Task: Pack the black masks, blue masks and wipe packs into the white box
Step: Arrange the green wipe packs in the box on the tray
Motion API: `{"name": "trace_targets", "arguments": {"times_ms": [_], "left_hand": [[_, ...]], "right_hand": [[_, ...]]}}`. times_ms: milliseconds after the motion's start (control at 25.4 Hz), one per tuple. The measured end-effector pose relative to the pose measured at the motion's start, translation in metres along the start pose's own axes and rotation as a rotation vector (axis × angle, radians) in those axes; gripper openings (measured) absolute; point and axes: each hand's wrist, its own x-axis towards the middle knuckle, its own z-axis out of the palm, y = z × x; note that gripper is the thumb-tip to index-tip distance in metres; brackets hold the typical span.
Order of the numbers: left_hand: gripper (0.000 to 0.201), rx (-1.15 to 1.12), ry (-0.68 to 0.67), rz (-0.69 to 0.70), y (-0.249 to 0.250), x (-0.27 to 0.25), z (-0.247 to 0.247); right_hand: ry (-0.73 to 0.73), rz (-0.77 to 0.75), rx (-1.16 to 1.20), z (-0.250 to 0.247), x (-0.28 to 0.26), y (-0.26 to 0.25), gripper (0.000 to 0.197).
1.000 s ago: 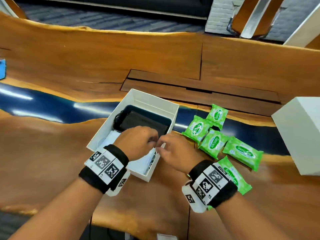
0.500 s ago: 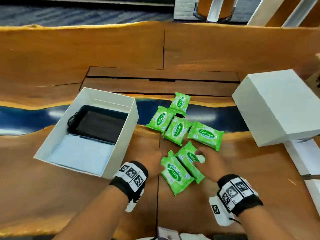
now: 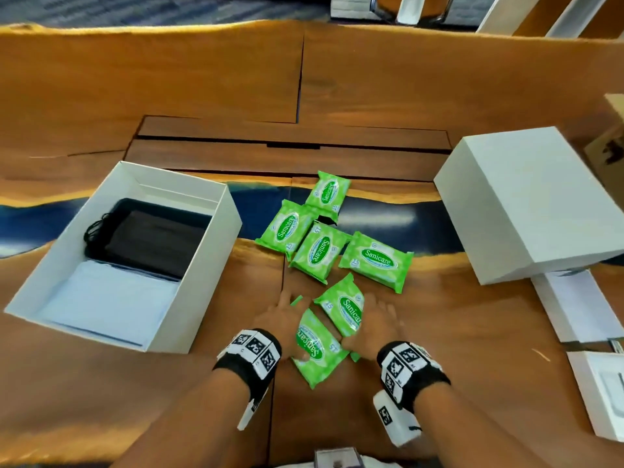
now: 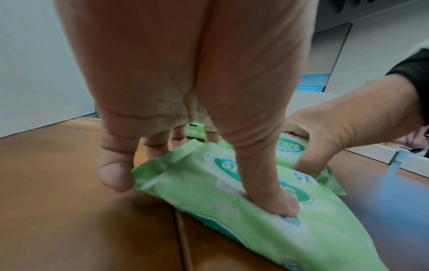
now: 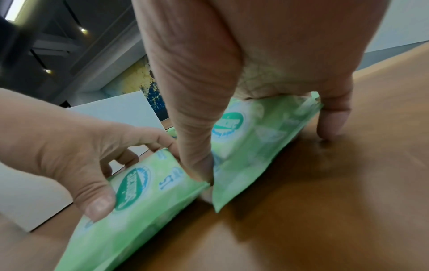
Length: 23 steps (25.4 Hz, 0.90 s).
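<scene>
Six green wipe packs lie on the bench, all outside the white box (image 3: 189, 285), which sits open toward the left edge with the black masks (image 3: 148, 241) in its far half and the blue masks (image 3: 108, 298) in its near half. Both hands are down on the two packs closest to the near edge. The left hand (image 3: 280, 319) pinches the nearest pack (image 3: 314, 349): thumb pressed into the top face, fingers (image 4: 111, 165) curled round its left edge. The right hand (image 3: 374, 325) takes the second pack (image 3: 344, 309) alongside it, thumb at the inner edge, fingers (image 5: 332, 117) arched over to the outer edge and touching the wood.

These look like soft, light pouches. The film dents under the left thumb, so the filling gives, and the glossy wrap is probably slippery. Grabbing across the short width, thumb on top and fingers under an edge, seems the safest hold; the flat crimped ends would likely just bend.

Both wrists come in low from the near edge, palms down, hands arched. The other four packs (image 3: 320, 251) wait in a loose cluster further in, beside the blue band in the bench (image 3: 472, 332).
</scene>
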Motion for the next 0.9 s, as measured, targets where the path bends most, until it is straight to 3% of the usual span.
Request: {"name": "trace_targets", "arguments": {"times_ms": [236, 275, 354, 433, 511, 590, 669, 787, 905], "left_hand": [[0.077, -0.172, 0.019, -0.008, -0.013, -0.003, 0.001], [0.069, -0.214, 0.029, -0.01, -0.016, -0.004, 0.001], [0.059, -0.267, 0.065, -0.024, -0.02, -0.008, 0.0], [0.064, -0.264, 0.125, -0.051, -0.02, -0.013, 0.0], [0.073, -0.297, 0.258, -0.045, -0.02, -0.018, -0.006], [0.083, -0.55, 0.38, 0.037, -0.017, -0.022, -0.024], [0.082, -0.861, 0.418, 0.117, -0.011, -0.029, -0.053], [0.041, -0.976, 0.405, 0.228, -0.014, -0.04, -0.097], [0.011, -1.12, 0.432, 0.289, -0.039, -0.051, -0.119]], "right_hand": [[-0.083, -0.134, 0.124, -0.02, 0.022, 0.015, 0.044], [-0.091, -0.161, 0.12, -0.023, 0.024, 0.015, 0.044], [-0.088, -0.213, 0.166, -0.026, 0.029, 0.017, 0.064], [-0.059, -0.248, 0.271, -0.034, 0.029, 0.016, 0.063], [-0.05, -0.273, 0.367, -0.046, 0.025, 0.01, 0.041], [-0.072, -0.382, 0.411, -0.064, 0.017, -0.005, 0.024], [-0.115, -0.486, 0.412, -0.081, 0.006, -0.028, 0.017], [-0.191, -0.601, 0.443, -0.101, -0.003, -0.062, 0.016], [-0.152, -0.634, 0.534, -0.115, -0.006, -0.085, 0.02]]}}
